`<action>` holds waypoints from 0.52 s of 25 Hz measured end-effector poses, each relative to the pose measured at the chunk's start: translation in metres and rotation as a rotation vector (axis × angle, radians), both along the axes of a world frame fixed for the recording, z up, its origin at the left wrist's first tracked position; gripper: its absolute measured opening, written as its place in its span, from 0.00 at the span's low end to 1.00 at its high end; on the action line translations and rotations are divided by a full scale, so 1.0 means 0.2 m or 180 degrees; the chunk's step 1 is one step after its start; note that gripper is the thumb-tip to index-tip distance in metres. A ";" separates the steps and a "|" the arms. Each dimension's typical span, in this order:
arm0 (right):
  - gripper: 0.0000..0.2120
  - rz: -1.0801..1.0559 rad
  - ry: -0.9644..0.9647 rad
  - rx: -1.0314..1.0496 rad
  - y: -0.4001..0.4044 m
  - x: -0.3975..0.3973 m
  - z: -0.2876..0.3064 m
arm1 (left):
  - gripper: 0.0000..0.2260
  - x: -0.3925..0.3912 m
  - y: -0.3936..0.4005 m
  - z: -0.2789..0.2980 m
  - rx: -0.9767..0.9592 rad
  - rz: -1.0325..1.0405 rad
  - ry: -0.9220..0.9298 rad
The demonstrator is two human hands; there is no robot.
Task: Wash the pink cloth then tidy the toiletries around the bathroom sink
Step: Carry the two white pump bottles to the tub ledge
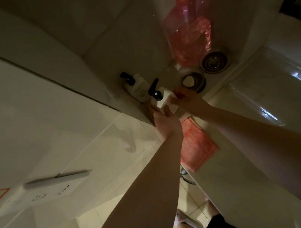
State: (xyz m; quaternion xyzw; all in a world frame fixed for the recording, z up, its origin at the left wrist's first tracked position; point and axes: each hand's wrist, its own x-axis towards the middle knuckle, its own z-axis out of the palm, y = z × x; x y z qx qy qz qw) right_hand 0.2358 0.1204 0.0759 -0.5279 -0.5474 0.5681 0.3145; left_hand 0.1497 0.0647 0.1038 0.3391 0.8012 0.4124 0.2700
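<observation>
A white pump bottle point(163, 97) with a black pump head stands at the back left corner of the counter. My left hand point(165, 121) grips it from below, and my right hand point(187, 98) touches its right side with the fingertips. A second white pump bottle point(137, 89) stands just behind it against the wall. The pink cloth point(195, 146) lies flat on the counter edge under my forearms. A tall pink bottle point(189, 31) with a white pump stands further back.
A round metal drain point(214, 61) and a round metal holder point(192, 81) with a white disc in it sit behind my hands. The white basin rim point(266, 90) runs to the right. A wall socket point(48, 193) is at the lower left. Tiled floor and feet show below.
</observation>
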 end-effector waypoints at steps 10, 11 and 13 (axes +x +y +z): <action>0.09 0.0193 0.0069 -0.0089 0.07 -0.09 -0.04 | 0.16 0.07 0.09 -0.04 0.0081 0.1007 -0.0485; 0.09 0.0197 0.0012 -0.0029 0.09 -0.09 -0.04 | 0.14 0.08 0.10 -0.05 0.0064 0.1124 -0.0628; 0.13 0.0240 -0.0279 0.0049 0.12 -0.09 -0.03 | 0.13 0.08 0.11 -0.07 0.0014 0.1275 -0.0902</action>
